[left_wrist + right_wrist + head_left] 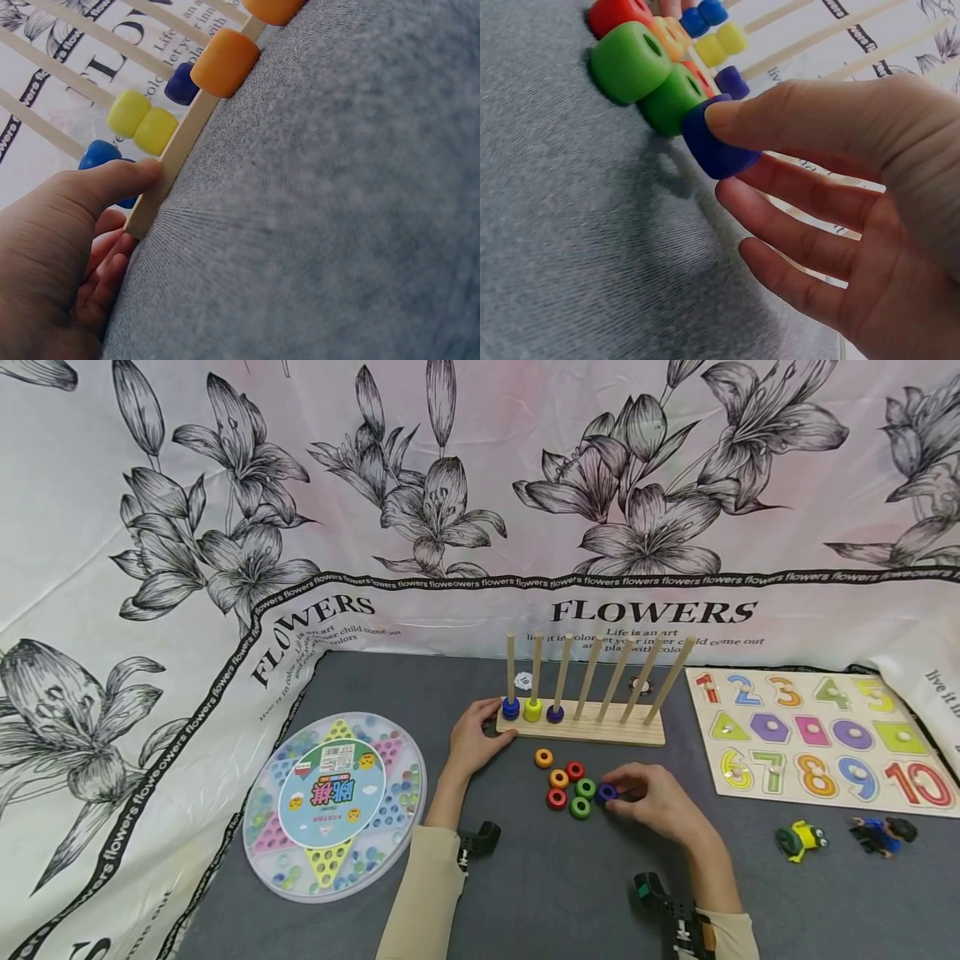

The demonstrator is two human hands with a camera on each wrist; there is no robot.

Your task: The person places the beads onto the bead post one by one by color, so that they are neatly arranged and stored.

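Head view: the right hand [660, 802] pinches a dark blue wooden ring bead [607, 792] between thumb and forefinger, just above the grey felt tabletop [570, 885], near the middle of the surface. In the right wrist view the thumb [780, 120] lies over the top of that bead [716, 142] while the other fingers hang loosely spread below it. Just beside the bead to its left lie two green ring beads [582, 798], two red ring beads [566, 784] and two orange ring beads [551, 768], clustered together.

The left hand [474, 739] rests at the left end of the pale wooden peg rack [581, 727], its thumb [112, 180] pressed against the base edge and its fingers curled behind. The rack stands toward the far edge of the tabletop; its first three upright dowels carry a blue, a yellow and a dark blue bead at the bottom.

A round marble checkers board [335, 806] lies near the left edge, a wooden number puzzle board [821, 739] near the right edge, and two small toy figures [840, 837] in front of the puzzle
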